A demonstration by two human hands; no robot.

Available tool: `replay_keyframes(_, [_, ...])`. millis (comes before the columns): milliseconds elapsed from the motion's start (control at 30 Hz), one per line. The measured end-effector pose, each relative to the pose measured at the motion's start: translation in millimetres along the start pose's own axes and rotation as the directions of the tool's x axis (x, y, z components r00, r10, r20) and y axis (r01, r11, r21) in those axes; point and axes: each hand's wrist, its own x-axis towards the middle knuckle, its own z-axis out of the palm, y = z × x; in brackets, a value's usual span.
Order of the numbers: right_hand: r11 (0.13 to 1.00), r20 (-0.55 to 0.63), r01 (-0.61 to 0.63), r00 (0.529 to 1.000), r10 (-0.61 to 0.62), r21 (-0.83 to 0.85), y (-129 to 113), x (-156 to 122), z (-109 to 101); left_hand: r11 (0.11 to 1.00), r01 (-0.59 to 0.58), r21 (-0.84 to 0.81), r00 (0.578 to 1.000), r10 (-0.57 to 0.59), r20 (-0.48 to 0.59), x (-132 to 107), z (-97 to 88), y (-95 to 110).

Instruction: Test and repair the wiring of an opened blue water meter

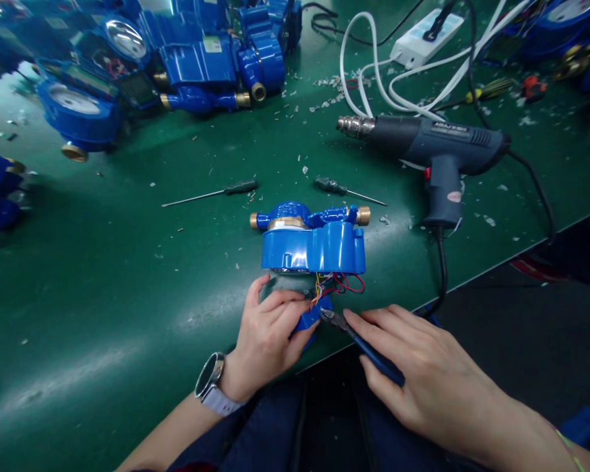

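Note:
A blue water meter (314, 246) with brass threaded ends lies on its side on the green table, in front of me. Yellow, white and red wires (341, 283) come out of its near side and run to a small blue part (309, 320). My left hand (275, 321), with a watch on its wrist, is closed on that blue part, its fingers by the wires. In my right hand (408, 367) is a pair of cutting pliers (368, 351) with dark blue handles. The plier jaws are at the edge of the blue part; whether they touch it I cannot tell.
Beyond the meter lie two screwdrivers (240, 187) (330, 185). A heat gun (437, 144) rests at the right, near white cables and a power strip (427, 38). Several blue meters (196, 65) stand at the back left. Small scraps are scattered about; the table's near edge slants at right.

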Motion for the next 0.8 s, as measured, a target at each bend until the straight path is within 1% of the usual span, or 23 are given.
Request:
replay_keyframes(133, [0.999, 0.005, 0.017, 1.0, -0.017, -0.047, -3, 2, -2, 1.0, -0.002, 0.002, 1.0, 0.002, 0.004, 1, 0.2, 2])
replay_keyframes(267, [0.998, 0.015, -0.001, 1.0, 0.002, -0.061, -5, 2, 0, 1.0, -0.012, 0.015, 1.0, 0.011, 0.014, 1, 0.1, 2])
replay_keyframes(333, [0.999, 0.011, -0.021, 1.0, 0.021, -0.042, -5, 1, 1, 1.0, -0.015, 0.016, 1.0, 0.015, 0.017, 0, -0.4, 2])
replay_keyframes(367, [0.999, 0.015, -0.038, 0.999, 0.038, -0.006, -4, 1, 2, 1.0, -0.014, 0.014, 1.0, 0.014, 0.014, 0, -0.6, 2])
replay_keyframes(433, [0.985, 0.056, -0.099, 0.994, 0.092, 0.141, 0, 3, 4, 1.0, 0.001, 0.005, 1.0, -0.001, 0.014, 0, -0.7, 2])
replay_keyframes(533, [0.89, 0.143, -0.231, 0.971, 0.19, 0.393, 7, 7, 6, 1.0, 0.027, -0.007, 1.0, -0.027, 0.012, 0, 0.5, 2])
replay_keyframes(600, [0.853, 0.153, -0.263, 0.964, 0.216, 0.451, 11, 7, 7, 0.999, 0.041, -0.014, 0.999, -0.041, 0.007, 0, 1.6, 2])
replay_keyframes(667, [0.875, 0.121, -0.23, 0.973, 0.197, 0.425, 12, 5, 8, 0.999, 0.049, -0.022, 0.999, -0.05, -0.002, 1, 2.4, 1])
replay_keyframes(800, [0.95, 0.093, -0.14, 0.989, 0.118, 0.278, 13, -2, 10, 0.998, 0.06, -0.026, 0.998, -0.061, -0.013, 2, 2.5, 0])
